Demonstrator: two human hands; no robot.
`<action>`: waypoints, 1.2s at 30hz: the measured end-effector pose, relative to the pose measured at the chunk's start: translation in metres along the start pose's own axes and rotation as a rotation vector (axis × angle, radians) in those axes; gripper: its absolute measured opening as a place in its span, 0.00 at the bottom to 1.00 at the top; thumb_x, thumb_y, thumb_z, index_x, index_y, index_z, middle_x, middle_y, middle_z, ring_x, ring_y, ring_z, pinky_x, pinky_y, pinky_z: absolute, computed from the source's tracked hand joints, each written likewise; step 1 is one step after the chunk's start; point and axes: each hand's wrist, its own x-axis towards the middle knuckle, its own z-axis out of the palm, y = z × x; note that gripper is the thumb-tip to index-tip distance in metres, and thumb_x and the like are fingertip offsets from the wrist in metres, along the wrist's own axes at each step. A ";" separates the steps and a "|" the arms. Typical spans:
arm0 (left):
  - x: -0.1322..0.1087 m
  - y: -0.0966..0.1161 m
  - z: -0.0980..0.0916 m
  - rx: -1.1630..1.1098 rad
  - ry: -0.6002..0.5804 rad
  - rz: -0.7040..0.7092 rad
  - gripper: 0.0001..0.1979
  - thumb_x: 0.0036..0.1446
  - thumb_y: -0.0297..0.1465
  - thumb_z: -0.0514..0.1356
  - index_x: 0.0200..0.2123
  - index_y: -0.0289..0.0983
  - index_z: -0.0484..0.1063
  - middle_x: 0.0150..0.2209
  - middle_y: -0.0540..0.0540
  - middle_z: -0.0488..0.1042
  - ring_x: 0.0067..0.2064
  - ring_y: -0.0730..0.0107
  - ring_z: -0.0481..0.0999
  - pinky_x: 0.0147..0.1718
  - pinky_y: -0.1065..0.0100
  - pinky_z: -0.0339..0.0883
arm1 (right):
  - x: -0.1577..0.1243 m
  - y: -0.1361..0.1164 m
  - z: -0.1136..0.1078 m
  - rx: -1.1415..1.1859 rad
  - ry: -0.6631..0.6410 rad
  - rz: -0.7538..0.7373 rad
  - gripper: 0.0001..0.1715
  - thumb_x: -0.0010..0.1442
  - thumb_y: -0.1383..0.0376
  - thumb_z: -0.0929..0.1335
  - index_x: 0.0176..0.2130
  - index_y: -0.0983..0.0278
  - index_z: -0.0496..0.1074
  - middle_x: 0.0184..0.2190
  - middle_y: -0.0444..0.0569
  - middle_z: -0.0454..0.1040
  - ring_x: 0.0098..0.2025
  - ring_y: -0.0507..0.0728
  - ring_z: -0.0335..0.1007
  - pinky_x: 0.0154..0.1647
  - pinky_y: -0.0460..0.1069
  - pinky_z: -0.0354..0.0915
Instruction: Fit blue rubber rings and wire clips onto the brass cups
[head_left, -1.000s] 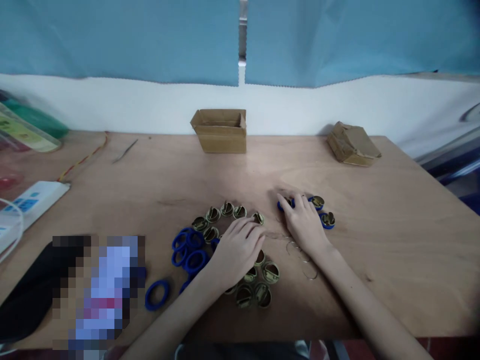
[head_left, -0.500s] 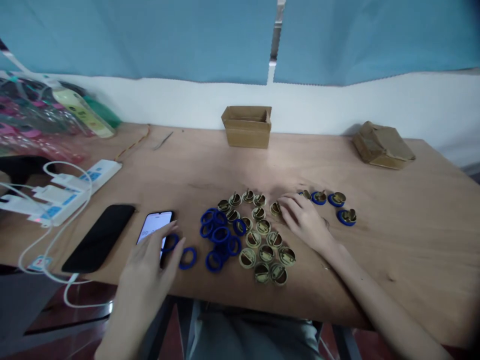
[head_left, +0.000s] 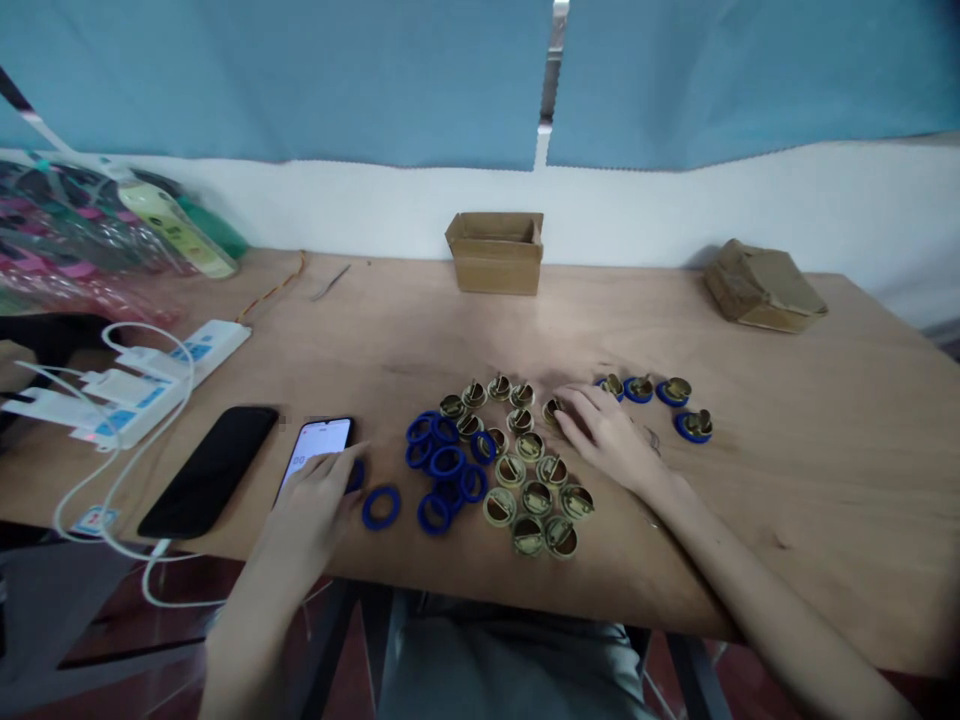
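Left hand (head_left: pixel 316 492) over the phone (head_left: pixel 330 435) (visible digits (head_left: pixel 298 462): "00").

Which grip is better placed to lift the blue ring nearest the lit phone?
Probably the left grip: over the lit phone, close to that blue ring. The right grip is farther away, at a brassy round piece.

The bare left hand (head_left: pixel 311 500), over the round brass-coloured metal pieces (head_left: pixel 537 497) a second ago, now lies over the lit screen of a black-edged phone (head_left: pixel 330 436). The bare right hand (head_left: pixel 604 435) has shifted leftward from the row of brass-coloured pieces with blue rings (head_left: pixel 673 391), its fingertips now at a lone brass-coloured round piece (head_left: pixel 551 410).
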 end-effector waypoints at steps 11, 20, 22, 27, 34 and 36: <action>0.021 0.054 -0.034 -0.175 0.251 0.124 0.17 0.68 0.33 0.54 0.58 0.40 0.67 0.50 0.40 0.79 0.50 0.52 0.81 0.48 0.54 0.77 | 0.000 0.009 0.011 -0.010 -0.025 0.027 0.15 0.70 0.61 0.64 0.52 0.66 0.71 0.49 0.61 0.76 0.52 0.68 0.73 0.54 0.64 0.70; 0.096 0.156 -0.037 -0.627 0.211 0.378 0.20 0.64 0.29 0.63 0.58 0.42 0.67 0.53 0.43 0.79 0.53 0.61 0.81 0.53 0.61 0.76 | -0.003 -0.019 -0.013 0.209 0.023 0.069 0.19 0.71 0.61 0.64 0.59 0.62 0.64 0.48 0.55 0.78 0.46 0.61 0.77 0.46 0.54 0.73; 0.105 0.168 -0.025 -0.740 0.230 0.391 0.26 0.62 0.29 0.65 0.61 0.41 0.64 0.54 0.42 0.78 0.53 0.62 0.80 0.54 0.61 0.76 | -0.005 -0.024 -0.016 0.324 0.088 0.069 0.16 0.67 0.62 0.67 0.54 0.61 0.67 0.46 0.52 0.77 0.44 0.60 0.76 0.45 0.53 0.72; 0.104 0.184 0.000 -0.843 0.320 0.414 0.33 0.60 0.27 0.66 0.65 0.40 0.58 0.54 0.40 0.77 0.54 0.61 0.81 0.55 0.60 0.76 | -0.010 -0.029 -0.014 0.529 0.176 0.173 0.17 0.61 0.68 0.70 0.51 0.59 0.69 0.41 0.48 0.76 0.36 0.56 0.74 0.36 0.50 0.71; 0.099 0.187 0.007 -0.798 0.356 0.394 0.27 0.62 0.27 0.65 0.61 0.40 0.63 0.53 0.40 0.77 0.54 0.59 0.80 0.54 0.58 0.78 | -0.015 -0.036 -0.009 0.873 0.096 0.285 0.20 0.64 0.66 0.68 0.55 0.57 0.66 0.36 0.46 0.75 0.35 0.56 0.76 0.36 0.50 0.73; 0.099 0.187 0.008 -0.843 0.342 0.351 0.25 0.61 0.27 0.65 0.60 0.40 0.65 0.53 0.41 0.78 0.54 0.60 0.81 0.53 0.59 0.79 | -0.013 -0.040 -0.014 1.028 0.027 0.285 0.22 0.64 0.67 0.67 0.57 0.56 0.64 0.39 0.47 0.76 0.39 0.57 0.77 0.39 0.52 0.75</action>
